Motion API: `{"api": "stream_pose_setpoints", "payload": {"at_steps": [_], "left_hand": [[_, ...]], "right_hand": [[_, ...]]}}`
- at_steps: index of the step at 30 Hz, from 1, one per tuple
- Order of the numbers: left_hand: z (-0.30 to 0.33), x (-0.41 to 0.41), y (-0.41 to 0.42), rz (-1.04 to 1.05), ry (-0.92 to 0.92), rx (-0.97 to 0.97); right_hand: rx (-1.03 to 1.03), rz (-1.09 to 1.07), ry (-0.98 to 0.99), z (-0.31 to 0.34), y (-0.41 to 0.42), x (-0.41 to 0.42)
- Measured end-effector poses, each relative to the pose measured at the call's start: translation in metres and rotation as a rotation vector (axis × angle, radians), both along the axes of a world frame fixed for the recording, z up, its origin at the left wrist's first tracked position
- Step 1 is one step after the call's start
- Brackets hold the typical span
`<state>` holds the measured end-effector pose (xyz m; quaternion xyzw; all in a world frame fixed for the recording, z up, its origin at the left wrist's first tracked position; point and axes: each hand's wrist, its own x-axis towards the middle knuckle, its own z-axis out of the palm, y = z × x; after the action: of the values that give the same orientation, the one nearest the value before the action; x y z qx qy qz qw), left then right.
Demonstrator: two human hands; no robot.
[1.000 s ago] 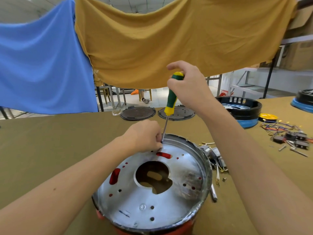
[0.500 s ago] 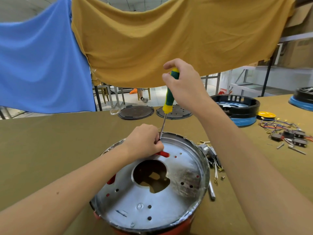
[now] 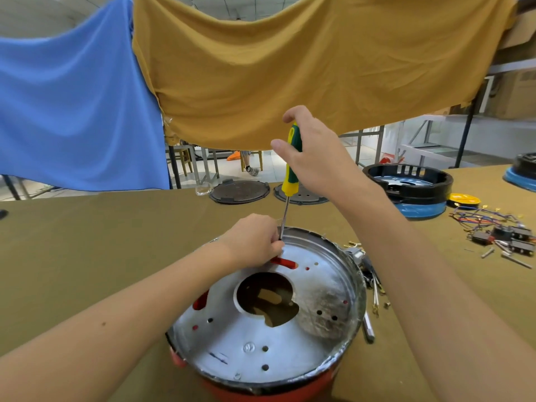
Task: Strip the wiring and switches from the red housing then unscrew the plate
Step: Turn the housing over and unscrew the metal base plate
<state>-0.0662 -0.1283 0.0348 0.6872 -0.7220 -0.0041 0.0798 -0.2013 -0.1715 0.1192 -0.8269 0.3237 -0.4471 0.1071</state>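
The red housing (image 3: 290, 391) sits at the near edge of the brown-covered table (image 3: 87, 242), its silver metal plate (image 3: 255, 338) facing up with a round stamped mark near the front, too small to read. The left hand (image 3: 255, 242) rests on the plate's far rim, fingertips pinching the screwdriver (image 3: 290, 175) shaft near its tip. The right hand (image 3: 316, 158) curls around the green-and-yellow handle, thumb and forefinger now spread looser than half a second ago. Loose switches and wires (image 3: 499, 230) lie well to the right. Beyond, two dark round lids (image 3: 239, 192) and a black-and-blue housing (image 3: 417, 192) stand near the far edge.
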Motion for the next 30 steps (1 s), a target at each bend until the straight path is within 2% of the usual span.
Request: {"api": "stream_pose_setpoints", "payload": {"at_steps": [3, 6, 10, 14, 17, 22, 28, 30], "left_hand": [[0.013, 0.02, 0.009, -0.033, 0.045, -0.014], [0.011, 0.034, 0.014, -0.083, 0.004, -0.09], [0.001, 0.031, 0.01, -0.104, 0.022, -0.084], [0.003, 0.026, 0.004, -0.111, 0.032, -0.085], [0.003, 0.023, 0.003, -0.101, 0.02, -0.066], [0.003, 0.018, 0.006, -0.055, 0.061, -0.049], [0.003, 0.014, 0.01, -0.041, 0.09, -0.06], [0.002, 0.014, 0.01, -0.031, 0.102, -0.055]], "right_hand": [[0.007, -0.032, 0.037, 0.001, 0.002, -0.004], [0.056, 0.011, -0.033, 0.002, 0.003, -0.006], [0.157, 0.035, -0.123, 0.004, 0.002, -0.005], [0.07, -0.033, -0.045, 0.0, 0.002, -0.004], [0.04, -0.035, -0.079, 0.001, 0.002, -0.006], [0.17, 0.068, -0.196, 0.004, 0.001, -0.005], [0.065, 0.032, -0.141, 0.002, 0.0, -0.004], [0.098, 0.065, -0.164, 0.005, 0.0, -0.004]]}}
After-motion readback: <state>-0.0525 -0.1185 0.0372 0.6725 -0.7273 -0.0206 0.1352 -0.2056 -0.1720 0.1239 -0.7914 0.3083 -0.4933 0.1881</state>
